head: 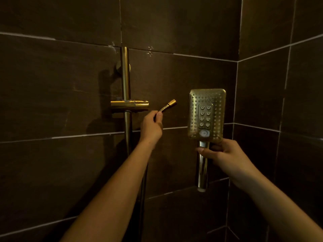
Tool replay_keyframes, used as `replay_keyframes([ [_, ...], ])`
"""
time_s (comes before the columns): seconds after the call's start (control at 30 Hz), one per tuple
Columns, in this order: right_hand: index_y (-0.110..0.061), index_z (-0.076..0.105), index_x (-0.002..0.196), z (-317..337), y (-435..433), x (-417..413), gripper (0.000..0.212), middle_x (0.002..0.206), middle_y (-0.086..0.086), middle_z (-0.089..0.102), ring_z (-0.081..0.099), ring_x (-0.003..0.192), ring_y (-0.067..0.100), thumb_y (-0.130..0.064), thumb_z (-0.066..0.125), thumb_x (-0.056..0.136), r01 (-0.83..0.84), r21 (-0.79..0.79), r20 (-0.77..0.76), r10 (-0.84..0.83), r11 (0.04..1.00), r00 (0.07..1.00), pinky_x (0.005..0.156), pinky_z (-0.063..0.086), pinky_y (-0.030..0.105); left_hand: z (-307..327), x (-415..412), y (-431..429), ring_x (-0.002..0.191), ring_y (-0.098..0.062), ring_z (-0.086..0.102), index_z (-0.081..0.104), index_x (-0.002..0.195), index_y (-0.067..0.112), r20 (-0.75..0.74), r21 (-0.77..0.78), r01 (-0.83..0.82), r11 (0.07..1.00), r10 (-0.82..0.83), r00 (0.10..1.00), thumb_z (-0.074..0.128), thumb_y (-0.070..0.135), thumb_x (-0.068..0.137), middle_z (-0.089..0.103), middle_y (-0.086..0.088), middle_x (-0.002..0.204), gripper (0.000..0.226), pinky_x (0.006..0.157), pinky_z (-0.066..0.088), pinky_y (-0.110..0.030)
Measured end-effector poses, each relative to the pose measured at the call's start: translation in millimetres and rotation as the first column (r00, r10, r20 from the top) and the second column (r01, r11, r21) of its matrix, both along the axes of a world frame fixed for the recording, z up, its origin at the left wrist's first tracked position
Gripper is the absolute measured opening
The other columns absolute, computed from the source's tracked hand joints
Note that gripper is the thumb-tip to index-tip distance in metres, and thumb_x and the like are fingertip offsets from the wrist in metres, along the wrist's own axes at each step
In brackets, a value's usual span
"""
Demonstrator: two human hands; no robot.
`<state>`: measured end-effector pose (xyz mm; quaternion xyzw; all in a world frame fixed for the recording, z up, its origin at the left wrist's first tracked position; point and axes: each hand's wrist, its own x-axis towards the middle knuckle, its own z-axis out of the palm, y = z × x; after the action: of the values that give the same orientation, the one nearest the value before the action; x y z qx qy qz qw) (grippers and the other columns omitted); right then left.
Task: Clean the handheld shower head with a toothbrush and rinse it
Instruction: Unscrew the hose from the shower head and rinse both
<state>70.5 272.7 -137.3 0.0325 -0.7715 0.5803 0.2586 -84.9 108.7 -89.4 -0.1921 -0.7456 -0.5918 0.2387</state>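
Gold rectangular shower head (pixel 206 114) stands upright, nozzles facing camera, seemingly off its hose (pixel 165 107).

No legible text or markings anywhere.

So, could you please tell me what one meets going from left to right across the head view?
Slide rail → left hand → hose end → shower head → wall corner. The right hand overlaps the shower head, so it is left out.

Dark tiled wall (pixel 52 93) carries a gold rail (pixel 125 75) with bracket (pixel 129 103).
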Motion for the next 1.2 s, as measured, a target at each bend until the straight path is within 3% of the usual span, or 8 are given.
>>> replay_keyframes([
  [0.27,-0.025,0.075,0.111,-26.2,20.3,11.5,0.023,0.109,-0.008,0.077,0.066,0.115,0.015,-0.014,0.075,0.091,0.038,-0.029,0.005,-0.038,0.999,0.999,0.101,0.049,0.041,-77.7,19.6,10.5,0.062,-0.012,0.05,0.06,0.105,0.027,0.133,-0.04,0.117,0.992,-0.111,0.985,0.04,0.039,0.104,0.056,0.001,0.077,0.023,0.055,0.039,-0.03],
  [0.37,-0.026,0.076,0.108,-53.7,22.3,10.5,0.021,0.106,-0.009,0.078,0.068,0.115,0.018,-0.017,0.076,0.09,0.051,-0.049,0.028,-0.05,0.998,0.998,0.095,0.05,0.039,-135.5,29.1,-7.2,0.056,-0.01,0.046,0.059,0.089,0.039,0.24,-0.06,0.202,0.977,-0.183,0.953,0.045,0.04,0.102,0.051,0.005,0.067,0.02,0.054,0.036,-0.033],
  [0.47,-0.026,0.076,0.111,-87.4,17.7,8.5,0.022,0.112,-0.006,0.078,0.068,0.116,0.016,-0.018,0.076,0.09,0.056,-0.06,0.056,-0.053,0.997,0.997,0.105,0.049,0.046,-204.8,46.6,-35.1,0.054,-0.01,0.045,0.055,0.07,0.042,0.338,-0.085,0.26,0.962,-0.218,0.916,0.046,0.042,0.101,0.047,0.008,0.063,0.032,0.057,0.04,-0.038],
  [0.67,-0.03,0.073,0.107,-160.7,-5.5,1.0,0.021,0.11,-0.01,0.076,0.07,0.104,0.0,-0.014,0.07,0.095,0.052,-0.079,0.139,-0.041,0.995,0.989,0.096,0.052,0.031,-336.0,87.8,-96.8,0.048,-0.002,0.043,0.06,0.089,0.028,0.566,-0.094,0.309,0.946,-0.205,0.799,0.046,0.036,0.103,0.045,0.012,0.059,0.021,0.051,0.039,-0.03],
  [0.8,-0.035,0.071,0.103,-212.0,-28.3,-9.8,0.024,0.111,-0.013,0.073,0.067,0.101,-0.007,-0.012,0.069,0.095,0.063,-0.105,0.194,-0.042,0.993,0.98,0.086,0.048,0.021,-396.1,99.1,-140.4,0.049,0.005,0.05,0.063,0.093,0.03,0.657,-0.122,0.263,0.957,-0.121,0.744,0.047,0.032,0.103,0.056,0.019,0.057,0.019,0.053,0.042,-0.02],
  [0.93,-0.037,0.07,0.102,-266.8,-63.8,-21.0,0.029,0.112,-0.015,0.071,0.066,0.103,-0.005,-0.009,0.069,0.095,0.022,-0.117,0.274,0.011,0.993,0.962,0.087,0.048,0.02,-449.0,92.8,-202.6,0.064,-0.011,0.051,0.065,0.091,0.019,0.725,-0.171,0.151,0.974,0.021,0.688,0.053,0.032,0.1,0.053,0.005,0.069,0.02,0.061,0.043,-0.036],
  [1.1,-0.026,0.072,0.107,-319.0,-105.0,-30.5,0.027,0.099,-0.02,0.075,0.07,0.094,-0.011,-0.002,0.068,0.094,0.019,-0.166,0.339,0.039,0.986,0.94,0.074,0.053,0.008,-488.4,72.5,-263.8,0.056,-0.013,0.045,0.057,0.081,0.016,0.782,-0.235,0.078,0.969,0.141,0.607,0.051,0.031,0.102,0.047,0.002,0.064,0.026,0.055,0.035,-0.03],
  [1.2,-0.017,0.072,0.111,-347.4,-123.2,-32.6,0.024,0.103,-0.012,0.075,0.072,0.096,-0.004,0.0,0.067,0.094,0.027,-0.195,0.374,0.049,0.98,0.926,0.076,0.056,0.011,-510.5,55.1,-292.3,0.06,-0.014,0.047,0.054,0.077,0.018,0.775,-0.353,0.088,0.931,0.239,0.585,0.049,0.029,0.103,0.048,0.001,0.067,0.028,0.052,0.034,-0.026],
])
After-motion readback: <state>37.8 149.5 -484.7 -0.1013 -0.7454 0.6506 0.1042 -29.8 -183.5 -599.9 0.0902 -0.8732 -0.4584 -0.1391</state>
